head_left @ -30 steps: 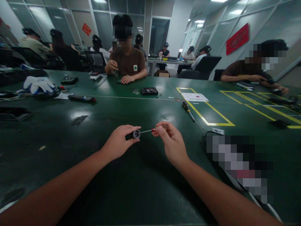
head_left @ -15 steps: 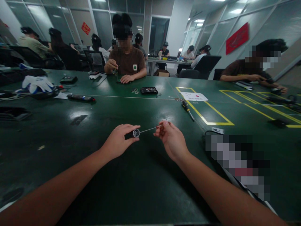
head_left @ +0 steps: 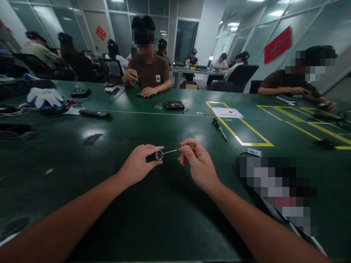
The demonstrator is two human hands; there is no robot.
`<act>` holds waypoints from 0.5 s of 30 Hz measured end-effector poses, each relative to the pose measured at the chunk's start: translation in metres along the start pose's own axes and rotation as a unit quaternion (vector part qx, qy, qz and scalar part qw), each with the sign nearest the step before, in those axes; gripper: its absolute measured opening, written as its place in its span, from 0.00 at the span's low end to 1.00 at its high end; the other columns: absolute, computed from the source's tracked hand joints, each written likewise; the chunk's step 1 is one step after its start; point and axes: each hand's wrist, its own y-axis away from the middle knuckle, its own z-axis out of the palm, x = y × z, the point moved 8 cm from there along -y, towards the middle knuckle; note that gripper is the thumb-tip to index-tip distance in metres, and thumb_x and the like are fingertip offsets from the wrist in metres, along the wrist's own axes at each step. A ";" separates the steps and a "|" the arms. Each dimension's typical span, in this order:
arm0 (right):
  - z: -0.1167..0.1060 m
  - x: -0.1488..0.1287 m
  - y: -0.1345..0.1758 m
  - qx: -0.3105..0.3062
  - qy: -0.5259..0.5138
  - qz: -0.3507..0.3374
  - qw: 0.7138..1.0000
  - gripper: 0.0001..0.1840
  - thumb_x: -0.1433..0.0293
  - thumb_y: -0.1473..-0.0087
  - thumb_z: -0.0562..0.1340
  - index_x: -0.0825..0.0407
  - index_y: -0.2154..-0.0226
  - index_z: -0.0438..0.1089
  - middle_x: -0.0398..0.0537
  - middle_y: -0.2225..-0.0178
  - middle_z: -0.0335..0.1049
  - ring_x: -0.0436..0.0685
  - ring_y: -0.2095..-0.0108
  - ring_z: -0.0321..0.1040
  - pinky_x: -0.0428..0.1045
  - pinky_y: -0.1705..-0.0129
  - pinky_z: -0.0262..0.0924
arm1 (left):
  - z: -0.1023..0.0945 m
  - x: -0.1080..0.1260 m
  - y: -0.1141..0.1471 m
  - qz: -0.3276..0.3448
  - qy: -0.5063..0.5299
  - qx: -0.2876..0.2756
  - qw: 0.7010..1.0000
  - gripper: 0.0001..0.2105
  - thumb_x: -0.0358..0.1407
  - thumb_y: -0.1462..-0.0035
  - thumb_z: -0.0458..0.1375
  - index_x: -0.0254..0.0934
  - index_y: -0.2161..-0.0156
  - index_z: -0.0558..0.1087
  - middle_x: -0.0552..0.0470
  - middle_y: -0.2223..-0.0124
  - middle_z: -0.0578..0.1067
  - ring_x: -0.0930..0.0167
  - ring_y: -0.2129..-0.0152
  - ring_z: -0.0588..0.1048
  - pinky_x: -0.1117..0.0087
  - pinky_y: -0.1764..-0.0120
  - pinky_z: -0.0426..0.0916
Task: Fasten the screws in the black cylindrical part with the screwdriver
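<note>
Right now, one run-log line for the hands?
left hand: holds dark cylinder | right hand: grips small screwdriver, tip at cylinder's open end | yellow-black screwdriver: on table, untouched

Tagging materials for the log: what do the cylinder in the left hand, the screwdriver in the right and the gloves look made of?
Cylinder: rim probably metal, silvery; dark body could be metal or plastic.
Screwdriver: shaft likely steel, bright; handle perhaps plastic, mostly covered.
Gloves: likely fabric, matte white, softly creased.

White gloves (head_left: 45, 98) lie far left on the green table (head_left: 153, 128), a black-and-yellow screwdriver (head_left: 216, 123) beside yellow tape (head_left: 257, 144)
</note>
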 end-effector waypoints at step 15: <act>-0.004 0.003 0.000 0.043 -0.056 0.018 0.997 0.12 0.57 0.40 0.65 0.48 0.61 0.75 0.44 0.66 0.75 0.54 0.64 0.71 0.53 0.56 0.66 | -0.002 0.003 -0.001 0.009 -0.012 -0.001 1.000 0.22 0.33 0.41 0.66 0.44 0.42 0.74 0.50 0.48 0.78 0.63 0.51 0.74 0.57 0.48 0.67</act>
